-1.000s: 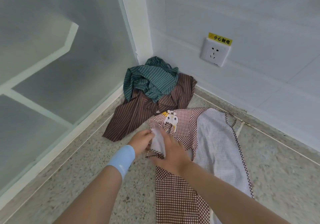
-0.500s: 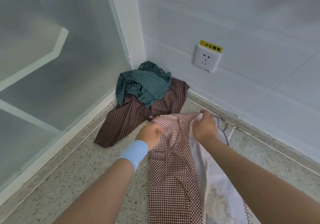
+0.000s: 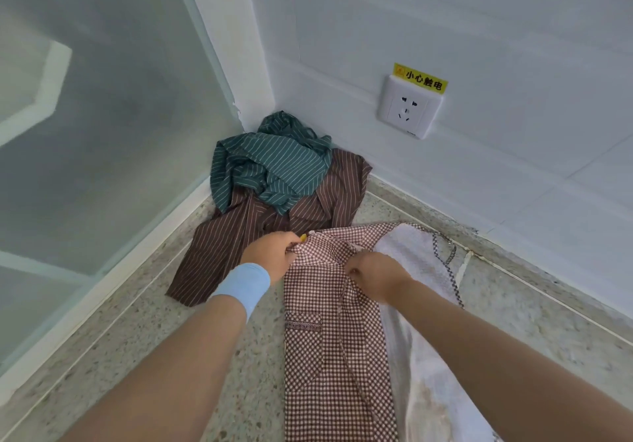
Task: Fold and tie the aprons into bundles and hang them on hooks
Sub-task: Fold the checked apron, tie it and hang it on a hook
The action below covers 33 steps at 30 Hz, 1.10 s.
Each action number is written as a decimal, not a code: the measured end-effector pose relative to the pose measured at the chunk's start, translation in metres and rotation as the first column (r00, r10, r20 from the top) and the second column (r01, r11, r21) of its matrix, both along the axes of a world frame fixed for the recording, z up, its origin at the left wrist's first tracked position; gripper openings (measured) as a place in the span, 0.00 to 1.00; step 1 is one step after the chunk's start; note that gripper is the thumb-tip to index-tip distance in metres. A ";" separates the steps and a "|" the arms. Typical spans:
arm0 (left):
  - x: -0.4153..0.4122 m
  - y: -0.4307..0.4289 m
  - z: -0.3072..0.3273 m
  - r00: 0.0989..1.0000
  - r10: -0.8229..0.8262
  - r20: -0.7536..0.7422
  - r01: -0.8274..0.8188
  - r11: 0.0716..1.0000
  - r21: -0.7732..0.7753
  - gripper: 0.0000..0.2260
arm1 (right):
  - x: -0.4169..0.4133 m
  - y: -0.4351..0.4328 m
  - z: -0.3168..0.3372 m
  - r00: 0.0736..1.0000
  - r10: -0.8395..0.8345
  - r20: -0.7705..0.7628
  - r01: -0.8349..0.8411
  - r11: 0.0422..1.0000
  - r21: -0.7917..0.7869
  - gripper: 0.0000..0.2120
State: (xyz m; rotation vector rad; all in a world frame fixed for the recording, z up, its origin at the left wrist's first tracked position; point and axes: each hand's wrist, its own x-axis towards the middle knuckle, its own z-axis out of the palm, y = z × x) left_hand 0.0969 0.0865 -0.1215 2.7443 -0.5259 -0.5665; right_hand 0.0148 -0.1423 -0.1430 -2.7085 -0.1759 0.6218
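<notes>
Evidently mid-fold: the left hand (image 3: pixel 270 253) pinches the checked apron (image 3: pixel 329 356) at its top edge, the right hand (image 3: pixel 376 277) grips a crease just beside, likely holding the fold taut; striped aprons (image 3: pixel 274 181) lie beyond both.

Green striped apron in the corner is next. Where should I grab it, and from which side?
Probably pinch a raised fold atop the green striped apron, coming from above on the near side: it sits crumpled in the wall corner on the brown striped apron, so a low grab might catch both.
</notes>
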 end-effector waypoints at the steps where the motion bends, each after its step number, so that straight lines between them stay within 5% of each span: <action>1: 0.007 0.000 0.000 1.000 -0.024 0.021 0.023 0.999 0.038 0.13 | 0.007 -0.004 0.004 0.994 -0.109 -0.028 0.111 0.989 0.099 0.10; 3: 0.017 -0.002 0.001 0.995 -0.064 0.078 0.055 0.992 0.110 0.11 | 0.025 -0.010 0.016 0.881 -0.451 -0.144 0.471 0.805 0.360 0.08; 5: 0.025 -0.004 0.002 0.991 -0.071 0.109 0.053 0.985 0.163 0.11 | 0.051 -0.017 0.031 0.611 -0.687 -0.393 0.758 0.364 0.542 0.07; 7: 0.030 -0.007 0.000 0.995 -0.044 0.091 0.025 0.981 0.192 0.11 | 0.074 -0.024 0.046 0.423 -0.677 -0.602 0.799 -0.034 0.601 0.09; 8: 0.031 -0.008 -0.002 0.997 -0.014 0.072 -0.001 0.981 0.196 0.11 | 0.082 -0.026 0.050 0.402 -0.649 -0.646 0.774 -0.137 0.618 0.14; 9: 0.032 -0.008 -0.005 0.998 0.033 0.044 -0.041 0.982 0.186 0.11 | 0.089 -0.027 0.049 0.415 -0.655 -0.631 0.755 -0.139 0.641 0.20; 10: 0.033 -0.009 -0.007 0.996 0.094 0.003 -0.093 0.982 0.164 0.11 | 0.091 -0.027 0.048 0.458 -0.709 -0.537 0.755 -0.010 0.656 0.25; 13: 0.033 -0.009 -0.015 0.956 0.255 -0.142 -0.247 0.966 0.072 0.16 | 0.077 -0.019 0.037 0.652 -0.755 -0.066 0.657 0.519 0.547 0.24; 17: 0.036 -0.003 -0.019 0.938 0.254 -0.236 -0.258 0.966 0.018 0.15 | 0.050 -0.008 0.011 0.828 -0.532 0.176 0.467 0.829 0.308 0.13; 19: 0.038 0.003 -0.018 0.947 0.193 -0.257 -0.211 0.977 -0.042 0.13 | 0.047 -0.004 0.002 0.914 -0.355 0.195 0.330 0.932 0.149 0.20; 21: 0.037 0.006 -0.014 0.952 0.150 -0.268 -0.176 0.981 -0.076 0.15 | 0.051 -0.001 0.000 0.953 -0.216 0.210 0.210 0.976 0.052 0.34; 23: 0.037 0.007 -0.012 0.948 0.125 -0.293 -0.151 0.986 -0.068 0.15 | 0.058 -0.001 0.000 0.967 -0.037 0.254 0.056 0.996 -0.069 0.37; 26: 0.035 0.006 -0.013 0.936 0.138 -0.324 -0.146 0.989 0.000 0.16 | 0.072 -0.003 0.001 0.975 0.070 0.210 -0.031 0.983 -0.181 0.18; 30: 0.037 0.007 -0.018 0.952 0.212 -0.220 -0.231 0.971 -0.062 0.12 | 0.097 -0.007 0.018 0.919 -0.389 0.068 0.374 0.912 0.170 0.06; 33: 0.040 0.010 -0.019 0.958 0.228 -0.175 -0.245 0.966 -0.084 0.10 | 0.115 -0.011 0.044 0.716 -0.691 -0.095 0.642 0.599 0.480 0.05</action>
